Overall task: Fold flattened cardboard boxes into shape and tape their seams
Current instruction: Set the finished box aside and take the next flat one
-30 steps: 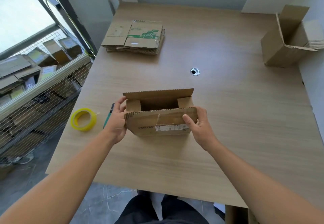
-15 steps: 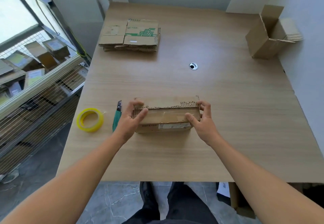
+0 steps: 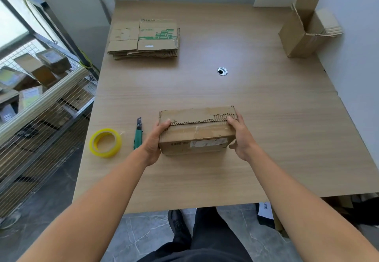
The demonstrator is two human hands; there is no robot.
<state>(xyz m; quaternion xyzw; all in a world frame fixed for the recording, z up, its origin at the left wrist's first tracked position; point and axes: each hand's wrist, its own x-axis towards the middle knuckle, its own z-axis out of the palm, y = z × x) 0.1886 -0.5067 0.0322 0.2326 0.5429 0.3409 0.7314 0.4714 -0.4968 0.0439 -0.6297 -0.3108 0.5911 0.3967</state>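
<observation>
A small brown cardboard box (image 3: 196, 132) stands on the wooden table (image 3: 266, 138) in front of me, its top flaps folded down and meeting along a ragged seam. My left hand (image 3: 154, 138) grips the box's left end, fingertips on the top flap. My right hand (image 3: 240, 138) grips the right end, fingers over the top edge. A yellow tape roll (image 3: 105, 142) lies to the left, with a green utility knife (image 3: 138, 133) between it and the box.
A stack of flattened boxes (image 3: 143, 38) lies at the far left of the table. An open folded box (image 3: 301, 30) stands at the far right corner by the wall. A wire cage of parcels (image 3: 37, 97) sits left of the table. A cable hole (image 3: 222, 71) marks the middle.
The far flap, upright a second ago, has been folded down so the box top is closed. Both hands have shifted to the box's ends.
</observation>
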